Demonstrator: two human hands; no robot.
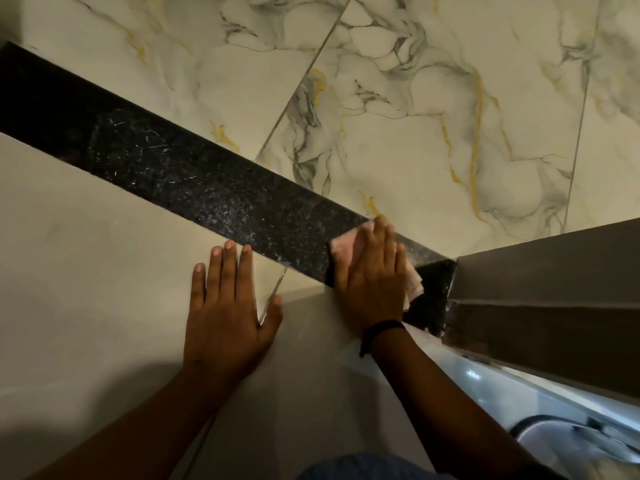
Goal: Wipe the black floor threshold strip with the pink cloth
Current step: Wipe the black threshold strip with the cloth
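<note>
The black speckled threshold strip (194, 178) runs diagonally from the upper left down to the door frame at the right. My right hand (372, 282) lies flat on the pink cloth (346, 249), pressing it onto the strip's right end; cloth edges show past the fingers and beside the wrist. My left hand (225, 306) rests flat on the plain cream floor just below the strip, fingers spread, holding nothing. White scuff marks and dust specks show on the strip's left and middle parts.
Marbled white tiles with grey and gold veins (433, 116) lie beyond the strip. A dark brown door frame (554, 289) stands at the strip's right end. A shiny metal object (571, 441) sits at the bottom right. A grout line (273, 292) runs beside my left thumb.
</note>
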